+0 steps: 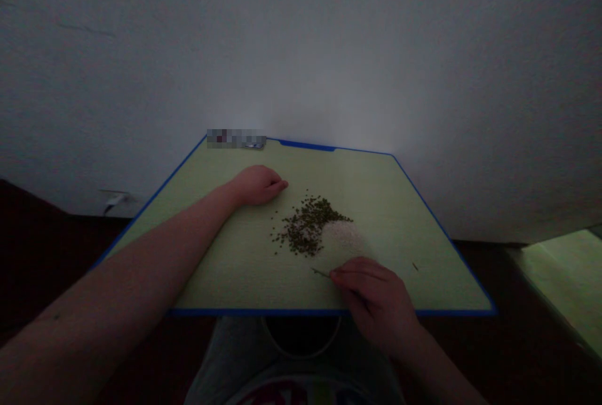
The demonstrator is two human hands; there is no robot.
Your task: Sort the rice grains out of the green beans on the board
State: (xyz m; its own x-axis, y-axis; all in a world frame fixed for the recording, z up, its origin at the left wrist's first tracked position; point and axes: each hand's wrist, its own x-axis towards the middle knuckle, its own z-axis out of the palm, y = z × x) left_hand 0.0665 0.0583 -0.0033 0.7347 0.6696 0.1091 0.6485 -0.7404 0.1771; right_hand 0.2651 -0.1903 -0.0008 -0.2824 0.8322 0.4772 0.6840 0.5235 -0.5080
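Note:
My left hand (260, 185) rests on the tabletop in a loose fist, left of and beyond a spread of small dark seeds or beans (308, 223). Nothing shows in its fingers. Beside the dark pieces, partly mixed in, lies a mound of fine pale grains (342, 234). Near the table's front edge, my right hand (374, 295) pinches a thin little stick (321, 273) between thumb and fingers. Its tip points left, just in front of the heap, and the stick lies close above or on the surface; I cannot tell which.
The pale table (226, 267) has a blue edge and stands against a wall. Another thin sliver (415, 266) lies at right. A blurred flat item (254, 143) is at the back left. Below the front edge, a round dark container (301, 336) sits by my lap. A pale surface (569, 286) is far right.

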